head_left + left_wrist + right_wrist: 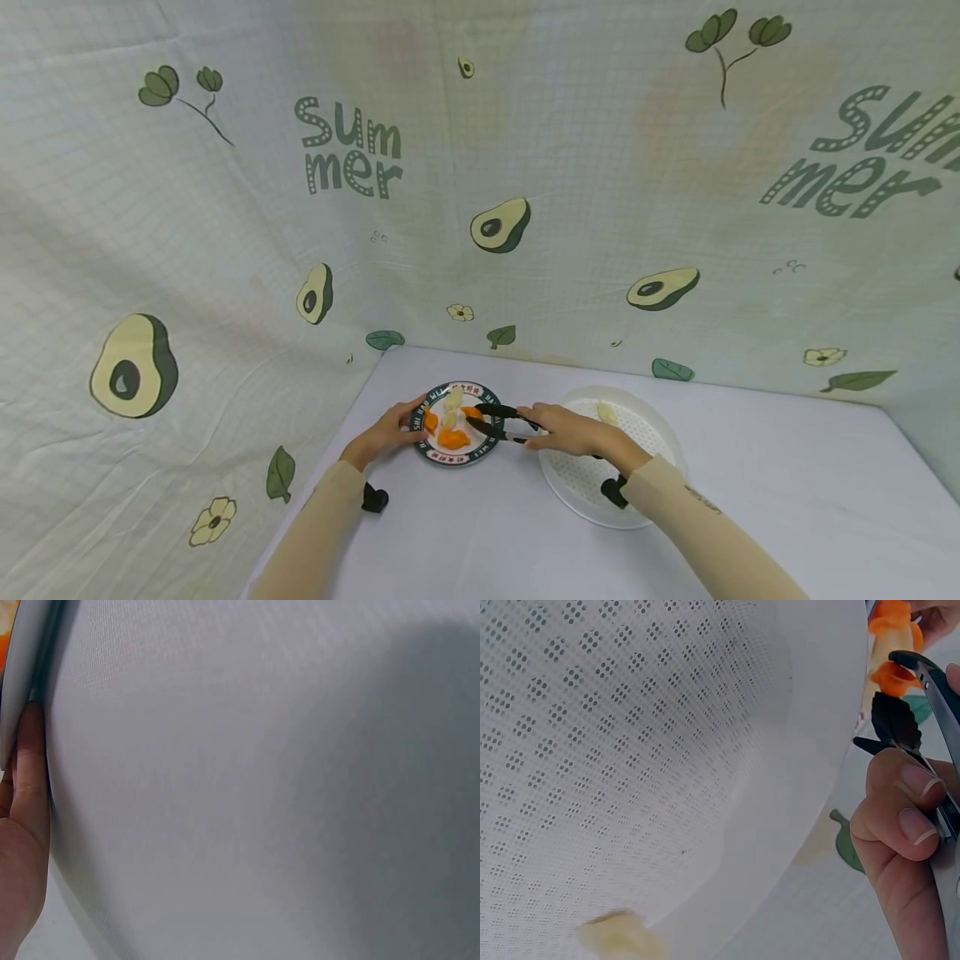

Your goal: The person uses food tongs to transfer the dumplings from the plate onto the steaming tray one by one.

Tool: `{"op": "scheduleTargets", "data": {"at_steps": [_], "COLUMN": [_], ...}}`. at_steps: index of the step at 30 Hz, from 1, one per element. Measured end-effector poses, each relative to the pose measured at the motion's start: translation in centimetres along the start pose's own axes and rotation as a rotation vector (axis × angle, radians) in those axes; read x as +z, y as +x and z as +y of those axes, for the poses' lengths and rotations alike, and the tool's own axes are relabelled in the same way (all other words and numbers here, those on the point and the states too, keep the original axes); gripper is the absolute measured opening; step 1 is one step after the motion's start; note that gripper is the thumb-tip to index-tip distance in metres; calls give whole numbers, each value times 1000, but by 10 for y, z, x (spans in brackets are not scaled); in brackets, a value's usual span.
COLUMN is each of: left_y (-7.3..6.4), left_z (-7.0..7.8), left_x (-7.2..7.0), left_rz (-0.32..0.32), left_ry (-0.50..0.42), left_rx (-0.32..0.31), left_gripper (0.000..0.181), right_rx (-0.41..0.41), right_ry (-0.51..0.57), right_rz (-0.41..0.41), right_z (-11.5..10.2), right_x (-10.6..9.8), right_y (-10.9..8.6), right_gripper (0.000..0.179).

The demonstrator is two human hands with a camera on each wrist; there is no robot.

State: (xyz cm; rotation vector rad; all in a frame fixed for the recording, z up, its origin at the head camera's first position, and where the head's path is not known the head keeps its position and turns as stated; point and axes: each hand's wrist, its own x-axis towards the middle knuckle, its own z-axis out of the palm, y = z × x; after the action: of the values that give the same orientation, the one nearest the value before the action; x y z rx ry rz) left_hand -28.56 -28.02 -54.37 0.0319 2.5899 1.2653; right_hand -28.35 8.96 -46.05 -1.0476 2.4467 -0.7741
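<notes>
At the left, my left hand [381, 435] grips the rim of a small round plate [450, 457] with a dark lettered border; in the left wrist view its fingers [30, 780] lie against the rim. Orange pieces [452, 439] and pale yellow pieces [453, 398] of food lie on the plate. My right hand [566, 429] holds tongs [896, 720] with black tips. The tips are spread over the plate's right side, around an orange piece [895, 677]. Beneath the right forearm stands a round white perforated strainer [757, 750], with a pale yellow piece [606, 412] inside.
A white cloth covers the table [780, 475]. Behind and to the left hangs a pale curtain [570, 167] printed with avocados and leaves. Black wrist mounts [375, 498] sit by both sleeves. The strainer's right rim [678, 454] lies under the right sleeve.
</notes>
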Motion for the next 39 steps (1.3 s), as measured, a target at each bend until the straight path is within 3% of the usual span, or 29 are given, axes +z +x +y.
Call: {"op": "scheduleTargets", "data": {"at_steps": [13, 26, 32, 39], "left_y": [1, -5, -5, -5], "left_z": [-5, 0, 2, 4], "left_x": [4, 1, 0, 1], "left_rz": [12, 8, 0, 1], "left_ry": [-1, -10, -18, -11], "left_rx": [-5, -10, 25, 8], "left_gripper": [82, 81, 80, 81], "right_rx": [-27, -62, -21, -5], "right_ry": [17, -31, -6, -15], "right_rz": [33, 72, 100, 125], "right_z": [13, 21, 29, 37], "right_x": [-5, -26, -30, -34], "right_y": [-20, -65, -86, -110], "right_gripper": [67, 73, 73, 76]}}
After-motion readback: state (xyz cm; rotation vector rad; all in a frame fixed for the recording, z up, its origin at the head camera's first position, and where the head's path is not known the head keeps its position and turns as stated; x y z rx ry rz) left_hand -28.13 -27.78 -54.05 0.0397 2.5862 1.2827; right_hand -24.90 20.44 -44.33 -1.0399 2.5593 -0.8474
